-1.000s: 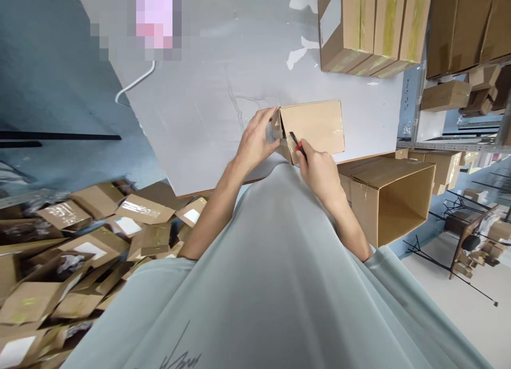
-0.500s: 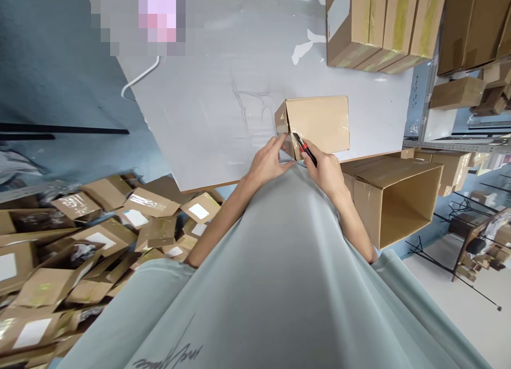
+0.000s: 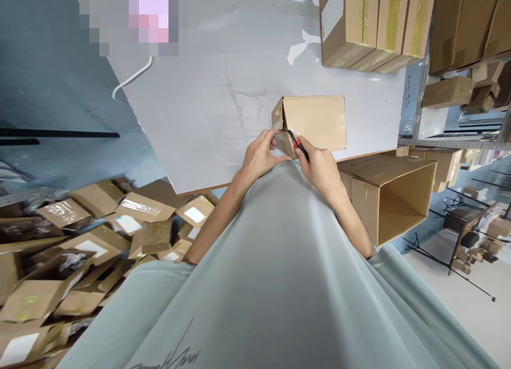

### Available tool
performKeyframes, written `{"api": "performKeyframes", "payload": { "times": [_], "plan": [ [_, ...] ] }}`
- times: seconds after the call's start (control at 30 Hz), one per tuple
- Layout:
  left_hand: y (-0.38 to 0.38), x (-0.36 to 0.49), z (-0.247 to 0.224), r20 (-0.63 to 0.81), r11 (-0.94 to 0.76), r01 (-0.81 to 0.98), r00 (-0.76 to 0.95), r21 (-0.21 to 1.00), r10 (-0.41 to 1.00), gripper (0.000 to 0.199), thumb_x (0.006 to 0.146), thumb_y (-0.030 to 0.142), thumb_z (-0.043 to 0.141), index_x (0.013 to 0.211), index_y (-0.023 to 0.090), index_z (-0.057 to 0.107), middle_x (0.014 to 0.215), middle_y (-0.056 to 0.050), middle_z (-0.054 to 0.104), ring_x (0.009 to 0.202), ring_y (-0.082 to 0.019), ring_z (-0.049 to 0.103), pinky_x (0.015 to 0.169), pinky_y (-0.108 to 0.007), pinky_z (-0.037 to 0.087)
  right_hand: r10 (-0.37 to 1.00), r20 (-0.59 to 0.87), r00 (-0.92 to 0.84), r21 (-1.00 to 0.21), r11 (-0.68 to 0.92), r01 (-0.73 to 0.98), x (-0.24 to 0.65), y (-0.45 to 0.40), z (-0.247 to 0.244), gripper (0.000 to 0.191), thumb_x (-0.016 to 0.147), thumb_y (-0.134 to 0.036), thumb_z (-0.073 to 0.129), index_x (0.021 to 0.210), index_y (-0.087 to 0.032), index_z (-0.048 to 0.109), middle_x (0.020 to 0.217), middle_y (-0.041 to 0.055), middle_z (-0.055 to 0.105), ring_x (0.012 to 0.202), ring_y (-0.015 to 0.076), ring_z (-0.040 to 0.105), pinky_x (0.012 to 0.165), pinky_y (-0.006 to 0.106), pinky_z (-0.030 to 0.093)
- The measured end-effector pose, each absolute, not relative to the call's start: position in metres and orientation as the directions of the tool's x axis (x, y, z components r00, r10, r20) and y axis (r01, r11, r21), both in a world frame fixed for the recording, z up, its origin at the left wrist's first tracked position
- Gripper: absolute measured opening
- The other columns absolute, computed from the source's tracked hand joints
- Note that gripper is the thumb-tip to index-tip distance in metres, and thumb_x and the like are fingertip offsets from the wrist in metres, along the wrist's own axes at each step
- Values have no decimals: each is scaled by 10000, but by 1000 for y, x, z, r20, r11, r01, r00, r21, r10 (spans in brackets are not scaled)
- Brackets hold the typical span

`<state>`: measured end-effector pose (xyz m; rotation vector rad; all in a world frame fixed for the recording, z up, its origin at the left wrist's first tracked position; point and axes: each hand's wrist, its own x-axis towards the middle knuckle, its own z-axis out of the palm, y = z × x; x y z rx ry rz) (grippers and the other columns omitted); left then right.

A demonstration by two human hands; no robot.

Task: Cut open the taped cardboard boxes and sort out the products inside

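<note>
A closed cardboard box (image 3: 317,119) lies on the grey table (image 3: 191,103) close to its front edge. My right hand (image 3: 318,164) is wrapped round a black and red utility knife (image 3: 302,148), its blade end at the box's left edge by some clear tape. At the box's left end, my left hand (image 3: 261,153) has its thumb and index finger spread apart, the index fingertip touching the cardboard. A dark gap shows along the upper part of that left edge.
Several taped boxes (image 3: 375,28) stand at the table's back right. Below the right edge is a large open box (image 3: 405,201). Many opened cartons (image 3: 151,238) are heaped on the left. A white cable (image 3: 133,79) hangs over the table's left edge.
The knife has shifted slightly left along with my right hand. My left index finger now reaches straighter to the box's end. The gap at the left edge looks wider, and the whole view has shifted a little.
</note>
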<state>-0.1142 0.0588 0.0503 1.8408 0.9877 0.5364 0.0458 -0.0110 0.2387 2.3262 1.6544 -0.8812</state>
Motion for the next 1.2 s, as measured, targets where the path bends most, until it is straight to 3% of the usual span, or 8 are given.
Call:
{"api": "performKeyframes", "payload": {
  "times": [0.23,0.6,0.87,1.0,1.2],
  "plan": [
    [58,-110,49,-27,-237,384,569,892,822,715,770,445,1026,1388,283,703,1095,-31,718,950,-239,689,868,-376,583,774,-582,247,-105,-374,922,34,-5,243,518,1225,-269,364,1695,-158,551,1243,193,868,1123,354,827,935,371,548],
    [52,-107,44,-50,-211,399,551,892,833,753,773,539,1011,1404,305,675,1109,-25,719,997,-243,716,887,-364,605,756,-605,250,-108,-389,915,38,1,252,500,1230,-276,374,1688,-188,555,1239,181,867,1116,349,822,932,366,553],
    [49,-106,49,-95,-186,445,538,876,838,741,767,442,992,1422,316,670,1107,-23,721,1016,-256,728,898,-370,610,706,-629,325,34,-393,919,21,-3,251,518,1231,-292,360,1711,-148,491,1198,248,853,1104,360,836,966,434,612],
    [45,-105,49,-99,-176,455,517,873,850,745,769,412,972,1438,323,657,1129,-22,724,1022,-250,724,922,-369,613,697,-632,340,50,-401,915,15,-5,252,526,1232,-354,409,1705,-135,478,1168,267,848,1086,367,843,938,435,634],
    [41,-104,47,-115,-151,470,489,870,864,781,745,341,984,1447,329,643,1196,-36,721,1099,-276,727,997,-415,630,677,-662,320,27,-405,914,19,-2,262,467,1225,-279,400,1644,-143,554,1186,255,848,1104,373,834,962,441,619]
  ]
}}
